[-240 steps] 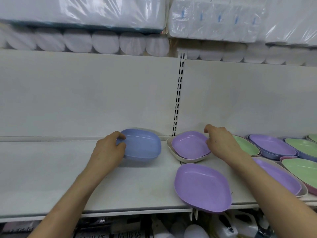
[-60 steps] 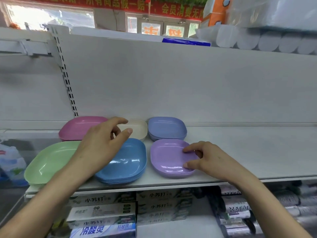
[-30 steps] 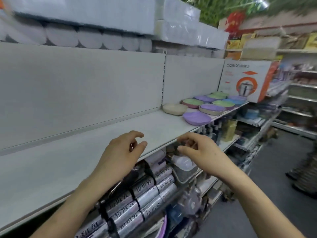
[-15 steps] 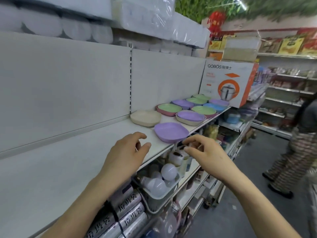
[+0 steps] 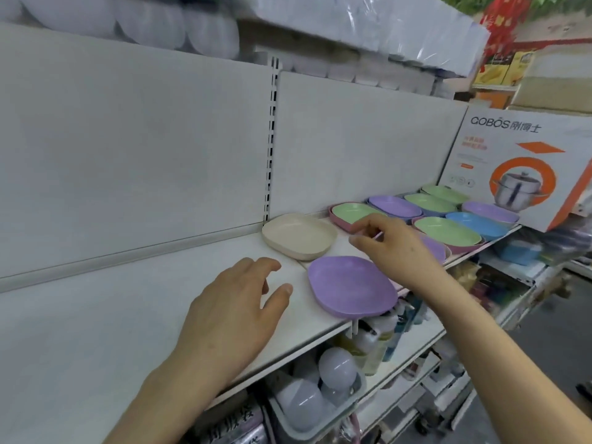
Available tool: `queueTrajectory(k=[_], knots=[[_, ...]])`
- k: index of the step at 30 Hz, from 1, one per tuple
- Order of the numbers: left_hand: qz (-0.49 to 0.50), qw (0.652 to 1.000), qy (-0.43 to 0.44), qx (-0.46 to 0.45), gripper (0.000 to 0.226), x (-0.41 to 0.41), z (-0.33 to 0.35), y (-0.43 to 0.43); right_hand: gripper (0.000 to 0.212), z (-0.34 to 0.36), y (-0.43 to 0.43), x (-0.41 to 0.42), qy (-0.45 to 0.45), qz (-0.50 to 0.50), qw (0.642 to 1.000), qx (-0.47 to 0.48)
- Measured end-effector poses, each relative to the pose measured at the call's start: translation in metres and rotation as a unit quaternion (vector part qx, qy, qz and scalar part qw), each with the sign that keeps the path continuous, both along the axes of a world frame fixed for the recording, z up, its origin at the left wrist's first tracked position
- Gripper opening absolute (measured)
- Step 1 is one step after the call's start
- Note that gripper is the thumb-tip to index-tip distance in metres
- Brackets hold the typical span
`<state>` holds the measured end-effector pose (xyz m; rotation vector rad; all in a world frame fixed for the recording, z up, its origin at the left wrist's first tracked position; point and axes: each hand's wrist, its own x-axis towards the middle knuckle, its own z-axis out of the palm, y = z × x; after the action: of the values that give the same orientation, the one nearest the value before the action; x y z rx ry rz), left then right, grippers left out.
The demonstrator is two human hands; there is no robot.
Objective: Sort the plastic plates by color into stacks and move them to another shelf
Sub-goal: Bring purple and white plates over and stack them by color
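My left grip (image 5: 234,302), fingers spread and empty, hovers above the shelf (image 5: 96,315) just left of the purple plate (image 5: 349,285). My right grip (image 5: 394,248), loosely curled, apparently empty, hangs just behind that plate. The cream plate (image 5: 298,235) lies behind it, leftward.

White shelf (image 5: 96,315), cream plate (image 5: 299,235), purple plate (image 5: 350,285) (overhanging front edge), mixed plates beyond

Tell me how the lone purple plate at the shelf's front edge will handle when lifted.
The lilac rounded-square plastic plate looks thin and shallow, so it is probably light and stiff. Its smooth, low rim may slip in a loose grip. Lying at the front edge of the white shelf, it could tip off if nudged outward.
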<state>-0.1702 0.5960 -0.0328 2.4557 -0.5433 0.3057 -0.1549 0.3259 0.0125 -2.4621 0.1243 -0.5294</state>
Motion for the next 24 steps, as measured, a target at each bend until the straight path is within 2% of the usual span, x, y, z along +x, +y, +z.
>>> queueTrajectory(k=[10,16,24], knots=[[0.035,0.997,0.067,-0.011,0.038,0.016,0.005,-0.046,0.018,0.003,-0.033,0.102,0.034,0.108,0.988,-0.108],[0.039,0.992,0.117,-0.036,0.024,0.02,0.006,-0.078,0.025,0.007,-0.048,0.142,0.097,0.177,0.969,-0.143],[0.059,0.981,0.174,0.064,0.037,0.018,0.01,-0.099,0.025,-0.005,-0.052,0.166,0.144,0.226,0.948,-0.169]])
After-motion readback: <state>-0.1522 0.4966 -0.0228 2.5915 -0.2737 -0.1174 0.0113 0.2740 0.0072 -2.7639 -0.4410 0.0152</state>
